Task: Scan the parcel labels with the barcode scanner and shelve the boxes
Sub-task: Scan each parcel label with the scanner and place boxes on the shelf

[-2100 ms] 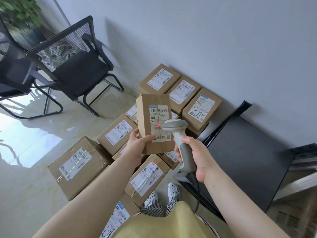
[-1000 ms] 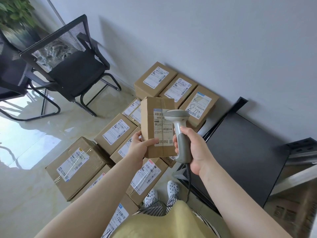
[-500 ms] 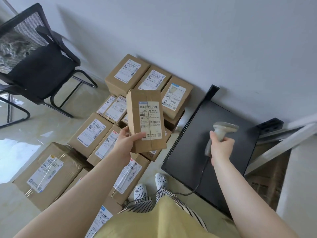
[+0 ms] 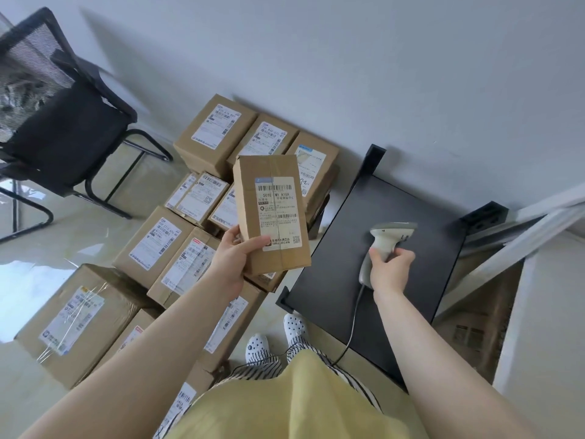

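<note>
Parcel (image 4: pixel 272 213) upright, label up, gripped at its lower corner by left hand (image 4: pixel 235 259), above the floor stack; right hand (image 4: pixel 387 269) clasps scanner (image 4: pixel 384 245) over black shelf top (image 4: pixel 418 299). Rest scanner flat mid-surface, cable clear, before shelving

A plain pale grey wall (image 4: pixel 348 58) runs behind everything. The floor (image 4: pixel 63 242) is glossy cream tile, catching bright light at the left edge. A black mesh-backed chair (image 4: pixel 60 128) on a bent metal frame stands near the wall at left.
</note>
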Available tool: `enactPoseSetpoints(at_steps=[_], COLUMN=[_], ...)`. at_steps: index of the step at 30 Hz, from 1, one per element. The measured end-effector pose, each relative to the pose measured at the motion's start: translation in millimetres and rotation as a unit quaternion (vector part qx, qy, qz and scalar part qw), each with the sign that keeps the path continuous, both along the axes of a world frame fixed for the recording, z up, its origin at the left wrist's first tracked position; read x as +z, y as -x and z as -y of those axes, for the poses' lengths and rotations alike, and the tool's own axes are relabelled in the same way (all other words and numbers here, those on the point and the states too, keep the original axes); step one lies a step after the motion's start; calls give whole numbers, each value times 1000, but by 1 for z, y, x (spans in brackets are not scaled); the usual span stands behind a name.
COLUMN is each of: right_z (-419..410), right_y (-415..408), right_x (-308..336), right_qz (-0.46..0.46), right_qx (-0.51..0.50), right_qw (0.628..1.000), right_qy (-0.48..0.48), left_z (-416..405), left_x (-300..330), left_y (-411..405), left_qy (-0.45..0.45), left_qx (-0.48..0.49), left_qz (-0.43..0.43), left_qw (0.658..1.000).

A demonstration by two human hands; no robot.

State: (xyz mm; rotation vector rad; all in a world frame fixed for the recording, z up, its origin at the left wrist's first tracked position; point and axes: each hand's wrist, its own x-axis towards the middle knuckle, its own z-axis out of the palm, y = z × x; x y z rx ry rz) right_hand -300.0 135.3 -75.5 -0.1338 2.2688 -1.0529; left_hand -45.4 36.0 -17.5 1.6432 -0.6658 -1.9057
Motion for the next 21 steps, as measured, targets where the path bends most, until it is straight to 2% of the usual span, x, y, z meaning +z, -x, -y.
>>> enactPoseSetpoints(at_steps=[4,9,12,16,21], right_z=[-3,-7,-5,-7,-48], right_y=[6,12,-2,-51,-123], right_x=[-5,0,22,67,120], right_qz=[-55,-55,-99,-11,143], right_qx=[27,41,48,150,325], right_qw=[998,996,994,975,914], right_qy=[-34,-55,-7,162,198], left_z=[-11,-22,-30,-40,-90], left_x=[3,14,28,51,71], left_y=[3,-5,-12,-31,-67], left_qy=[1,29,58,108,140], left_qx=[13,24,40,33,-9], left_qz=[-16,-37,-51,-86,-88], left_qw=[1000,999,996,990,986])
